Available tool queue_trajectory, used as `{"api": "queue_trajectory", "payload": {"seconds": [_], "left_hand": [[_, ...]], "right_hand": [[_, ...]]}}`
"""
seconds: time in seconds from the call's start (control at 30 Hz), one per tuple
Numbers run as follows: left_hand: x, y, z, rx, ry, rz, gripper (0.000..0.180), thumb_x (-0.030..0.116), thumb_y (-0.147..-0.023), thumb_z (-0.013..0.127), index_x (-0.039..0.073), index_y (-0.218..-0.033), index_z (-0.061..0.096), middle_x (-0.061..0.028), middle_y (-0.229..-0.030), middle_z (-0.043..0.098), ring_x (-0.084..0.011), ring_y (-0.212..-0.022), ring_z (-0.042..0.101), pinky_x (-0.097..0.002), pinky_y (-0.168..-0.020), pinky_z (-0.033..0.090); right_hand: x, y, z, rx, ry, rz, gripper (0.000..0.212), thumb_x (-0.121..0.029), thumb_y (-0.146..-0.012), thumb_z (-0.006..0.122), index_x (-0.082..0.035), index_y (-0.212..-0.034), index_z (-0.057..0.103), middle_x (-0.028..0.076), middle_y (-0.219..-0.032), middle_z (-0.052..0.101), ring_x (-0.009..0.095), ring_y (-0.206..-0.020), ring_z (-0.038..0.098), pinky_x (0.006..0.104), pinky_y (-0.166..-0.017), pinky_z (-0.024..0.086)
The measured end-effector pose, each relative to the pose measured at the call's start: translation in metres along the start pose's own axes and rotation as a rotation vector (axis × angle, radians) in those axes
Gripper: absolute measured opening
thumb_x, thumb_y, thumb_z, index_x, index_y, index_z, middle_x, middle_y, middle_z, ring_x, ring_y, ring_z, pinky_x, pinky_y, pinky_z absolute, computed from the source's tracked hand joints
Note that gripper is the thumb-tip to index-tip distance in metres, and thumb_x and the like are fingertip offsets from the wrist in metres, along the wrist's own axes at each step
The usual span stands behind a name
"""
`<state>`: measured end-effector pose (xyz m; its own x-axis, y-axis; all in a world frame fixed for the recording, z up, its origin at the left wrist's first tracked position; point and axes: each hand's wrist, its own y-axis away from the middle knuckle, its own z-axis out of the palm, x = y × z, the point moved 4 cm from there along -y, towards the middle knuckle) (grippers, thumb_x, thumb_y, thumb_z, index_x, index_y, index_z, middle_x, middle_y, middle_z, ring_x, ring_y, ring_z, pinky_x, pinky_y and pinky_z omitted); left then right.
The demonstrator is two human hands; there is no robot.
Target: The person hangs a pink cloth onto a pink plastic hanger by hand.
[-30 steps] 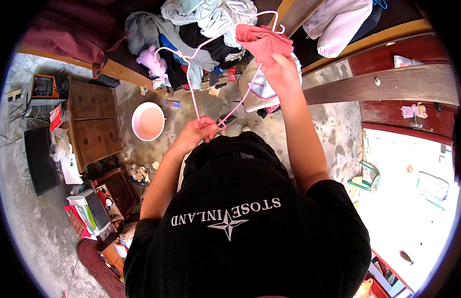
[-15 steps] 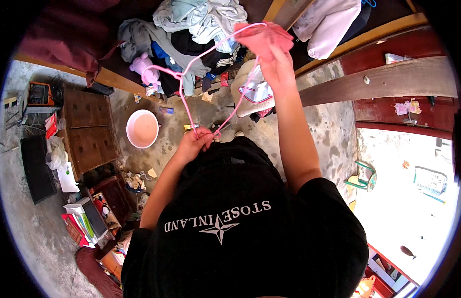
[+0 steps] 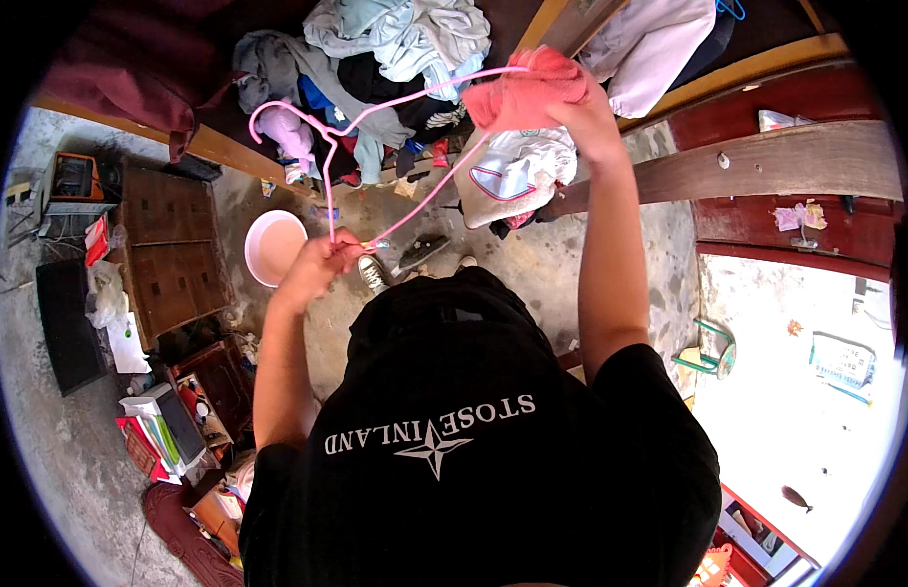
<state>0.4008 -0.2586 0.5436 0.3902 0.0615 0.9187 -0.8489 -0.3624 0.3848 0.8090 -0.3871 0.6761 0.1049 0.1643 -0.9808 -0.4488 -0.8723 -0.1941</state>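
My left hand (image 3: 327, 264) is closed on one corner of a pink clothes hanger (image 3: 424, 205), held up in front of me with its hook toward the left. At the far right corner of the hanger, my right hand (image 3: 589, 122) grips a red cloth (image 3: 522, 90). The cloth lies over that end of the hanger and covers the corner; whether those fingers also hold the hanger is hidden. Below and beyond the hanger, a heap of clothes (image 3: 395, 39) in grey, pale blue and black lies inside the wooden frame.
A pink-rimmed basin (image 3: 275, 213) stands on the floor at the left, near a wooden cabinet (image 3: 175, 245). A purple plush toy (image 3: 283, 132) sits by the clothes. A wooden beam (image 3: 737, 161) crosses at the right. White and pale fabric (image 3: 532, 171) hangs below the cloth.
Both hands have moved apart, the left one to the left and the right one to the right. The hanger has shifted left and tilted, with the red cloth still at its far end.
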Motion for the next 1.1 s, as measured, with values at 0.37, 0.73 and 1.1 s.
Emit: {"api": "queue_trajectory", "payload": {"seconds": [0.37,0.73,1.1], "left_hand": [[0.054,0.020,-0.070,0.118,-0.691,0.112,0.008,0.010,-0.092,0.065,0.003,-0.095,0.067,-0.0160,-0.072,0.063,-0.0299,-0.066,0.062,-0.0397,-0.063,0.047],[0.066,0.012,-0.045,0.018,-0.954,0.147,0.009,0.010,-0.092,0.062,0.001,-0.095,0.063,-0.0218,-0.076,0.064,-0.0413,-0.076,0.064,-0.0473,-0.066,0.047],[0.087,0.012,-0.022,0.270,-0.757,0.260,0.036,0.036,-0.098,0.062,0.002,-0.108,0.059,-0.0190,-0.095,0.067,-0.0408,-0.089,0.064,-0.0468,-0.078,0.050]], "right_hand": [[-0.040,0.003,0.037,-0.586,0.876,0.194,0.055,-0.013,-0.063,0.082,-0.005,-0.114,0.063,0.015,-0.100,0.064,0.031,-0.094,0.062,0.0363,-0.083,0.050],[-0.008,0.017,0.092,-0.794,0.789,0.163,0.057,-0.013,-0.054,0.083,-0.006,-0.107,0.064,0.014,-0.098,0.065,0.034,-0.092,0.061,0.0404,-0.081,0.050],[-0.003,0.033,0.099,-0.479,0.195,0.251,0.056,-0.002,-0.073,0.076,0.002,-0.125,0.055,0.009,-0.112,0.066,0.015,-0.103,0.062,0.0319,-0.092,0.051]]}}
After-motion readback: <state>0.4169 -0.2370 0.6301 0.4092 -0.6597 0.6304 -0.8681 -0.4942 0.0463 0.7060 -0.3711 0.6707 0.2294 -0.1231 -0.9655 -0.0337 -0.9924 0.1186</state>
